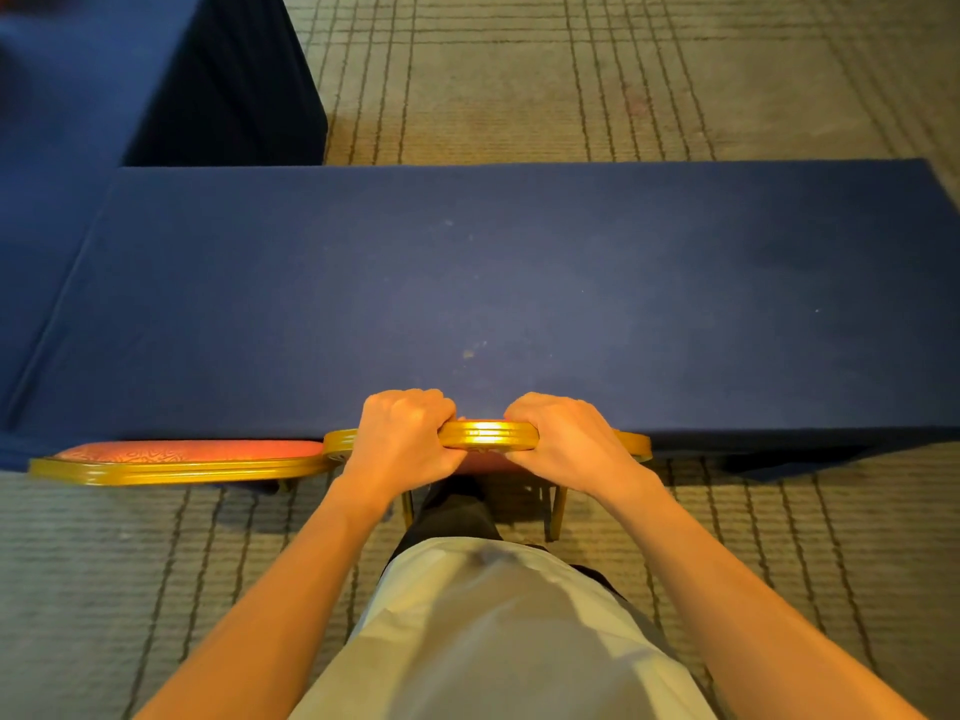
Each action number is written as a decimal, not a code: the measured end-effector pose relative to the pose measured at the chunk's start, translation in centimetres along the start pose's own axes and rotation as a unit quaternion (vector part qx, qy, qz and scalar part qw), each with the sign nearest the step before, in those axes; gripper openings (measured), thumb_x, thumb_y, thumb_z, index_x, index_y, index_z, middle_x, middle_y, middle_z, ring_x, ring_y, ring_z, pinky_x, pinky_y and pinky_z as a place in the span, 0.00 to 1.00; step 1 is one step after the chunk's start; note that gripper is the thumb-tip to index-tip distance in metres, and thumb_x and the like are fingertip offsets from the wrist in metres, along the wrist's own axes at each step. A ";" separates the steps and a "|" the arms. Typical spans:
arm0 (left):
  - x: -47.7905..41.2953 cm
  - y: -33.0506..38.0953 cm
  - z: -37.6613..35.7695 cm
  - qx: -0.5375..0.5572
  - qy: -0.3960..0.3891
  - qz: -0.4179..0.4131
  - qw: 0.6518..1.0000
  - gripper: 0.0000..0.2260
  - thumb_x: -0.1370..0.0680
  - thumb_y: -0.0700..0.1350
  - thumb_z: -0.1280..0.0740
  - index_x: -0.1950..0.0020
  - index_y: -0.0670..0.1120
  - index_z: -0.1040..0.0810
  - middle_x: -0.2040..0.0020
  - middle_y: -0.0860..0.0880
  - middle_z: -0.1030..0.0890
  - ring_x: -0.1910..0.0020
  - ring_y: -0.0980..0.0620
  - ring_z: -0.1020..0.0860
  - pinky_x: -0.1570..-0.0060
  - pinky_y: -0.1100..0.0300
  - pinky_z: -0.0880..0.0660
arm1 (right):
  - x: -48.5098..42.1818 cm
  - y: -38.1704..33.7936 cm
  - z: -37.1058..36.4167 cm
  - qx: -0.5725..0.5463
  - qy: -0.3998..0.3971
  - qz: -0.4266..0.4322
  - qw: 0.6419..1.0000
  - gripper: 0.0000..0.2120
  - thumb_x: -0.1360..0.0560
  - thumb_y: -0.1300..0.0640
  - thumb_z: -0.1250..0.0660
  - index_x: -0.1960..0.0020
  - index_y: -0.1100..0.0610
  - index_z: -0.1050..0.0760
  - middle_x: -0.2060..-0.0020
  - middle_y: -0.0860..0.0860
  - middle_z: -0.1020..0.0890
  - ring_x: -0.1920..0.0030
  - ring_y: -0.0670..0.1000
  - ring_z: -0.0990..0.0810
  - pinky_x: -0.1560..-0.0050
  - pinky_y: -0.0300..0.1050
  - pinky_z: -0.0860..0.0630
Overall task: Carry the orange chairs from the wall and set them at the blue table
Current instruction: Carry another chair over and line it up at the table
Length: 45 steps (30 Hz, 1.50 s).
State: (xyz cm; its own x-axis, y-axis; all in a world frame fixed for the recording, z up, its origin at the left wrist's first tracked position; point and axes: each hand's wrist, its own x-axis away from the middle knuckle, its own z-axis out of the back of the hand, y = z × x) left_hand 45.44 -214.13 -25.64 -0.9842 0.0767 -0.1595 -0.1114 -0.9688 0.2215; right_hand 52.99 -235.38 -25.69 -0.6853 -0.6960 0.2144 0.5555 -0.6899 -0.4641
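The left hand [402,439] and right hand [569,444] are gripping the orange chair [488,434] by its back's top edge, which is running along the blue counter [519,283] (seat hidden beneath), both grips sitting equally near.

Carpet [571,85] bears blue table [493,283], L orange chair [182,459] & mid orange chair [488,434] beside it.

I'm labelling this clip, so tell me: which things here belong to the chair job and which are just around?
Part of the job: held chair, its gold top rail gripped by left hand and right hand; second chair to its left, at the table edge; blue table.

Just around: other blue-draped table, upper left; striped carpet.
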 end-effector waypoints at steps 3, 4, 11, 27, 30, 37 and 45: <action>1.3 0.3 -0.7 -0.015 -0.020 -0.012 1.000 0.15 0.36 0.50 0.23 0.72 0.49 0.29 0.75 0.52 0.27 0.78 0.51 0.32 0.71 0.64 0.49 | 1.1 0.3 -1.4 0.001 -0.025 0.011 1.000 0.08 0.24 0.43 0.31 0.48 0.44 0.23 0.52 0.43 0.19 0.55 0.49 0.20 0.59 0.45 0.26; 1.9 0.4 -1.2 -0.018 -0.021 -0.016 0.999 0.15 0.36 0.50 0.23 0.72 0.49 0.29 0.75 0.51 0.27 0.78 0.50 0.32 0.71 0.64 0.48 | 1.6 0.4 -2.1 0.001 -0.029 0.013 0.999 0.08 0.24 0.44 0.31 0.48 0.44 0.23 0.52 0.44 0.19 0.55 0.49 0.20 0.59 0.45 0.27; 3.7 0.1 -3.9 -0.033 -0.036 -0.012 0.999 0.15 0.31 0.55 0.26 0.68 0.49 0.27 0.71 0.51 0.25 0.75 0.48 0.27 0.72 0.62 0.43 | 1.6 0.6 -4.6 -0.012 -0.055 -0.015 0.998 0.07 0.24 0.46 0.28 0.48 0.46 0.22 0.54 0.44 0.17 0.56 0.49 0.19 0.60 0.46 0.24; 2.6 0.4 -4.2 -0.034 -0.066 0.047 0.996 0.18 0.25 0.64 0.29 0.62 0.51 0.24 0.65 0.52 0.23 0.70 0.52 0.26 0.71 0.58 0.30 | 0.3 1.2 -4.2 0.028 -0.071 -0.009 0.997 0.06 0.22 0.53 0.29 0.45 0.47 0.22 0.50 0.47 0.16 0.54 0.50 0.19 0.54 0.47 0.21; 2.5 0.9 -5.1 -0.047 -0.079 0.045 0.995 0.19 0.27 0.64 0.28 0.64 0.52 0.29 0.66 0.52 0.23 0.71 0.51 0.28 0.72 0.59 0.40 | 0.7 1.7 -4.8 0.036 -0.076 -0.016 0.996 0.06 0.23 0.53 0.29 0.47 0.47 0.23 0.50 0.46 0.16 0.53 0.51 0.19 0.56 0.46 0.22; 2.7 0.2 -6.3 -0.048 -0.119 0.039 0.991 0.18 0.27 0.63 0.29 0.63 0.53 0.31 0.64 0.52 0.24 0.68 0.50 0.24 0.71 0.58 0.45 | 0.9 1.6 -5.8 0.023 -0.071 -0.011 0.997 0.06 0.23 0.56 0.29 0.51 0.48 0.26 0.50 0.46 0.18 0.52 0.50 0.20 0.62 0.39 0.34; 2.7 0.3 -6.6 -0.039 -0.132 0.050 0.989 0.16 0.24 0.64 0.32 0.59 0.53 0.27 0.59 0.52 0.23 0.63 0.51 0.25 0.65 0.57 0.36 | 1.0 1.8 -5.9 0.006 -0.072 -0.024 0.997 0.08 0.23 0.56 0.29 0.51 0.46 0.27 0.50 0.46 0.18 0.55 0.47 0.22 0.63 0.36 0.34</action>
State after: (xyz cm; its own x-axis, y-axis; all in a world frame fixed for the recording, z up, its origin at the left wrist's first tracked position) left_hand 43.61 -215.78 -32.32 -0.9926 0.0290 0.1183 -0.0113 -0.9890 0.1477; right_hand 50.53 -236.11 -31.39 -0.6370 -0.6830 0.3575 0.5296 -0.7247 -0.4407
